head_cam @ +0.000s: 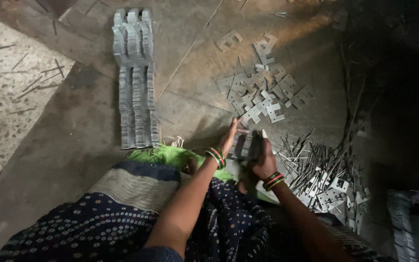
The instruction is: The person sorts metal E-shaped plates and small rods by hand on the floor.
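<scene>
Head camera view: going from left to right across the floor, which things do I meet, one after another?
Speckled floor slab → long row of stacked metal plates → left hand → bundle of plates between both hands → right hand → thin metal rods → dark stack at the edge.

Both hands round small stack of metal plates, loose plates just beyond.
</scene>
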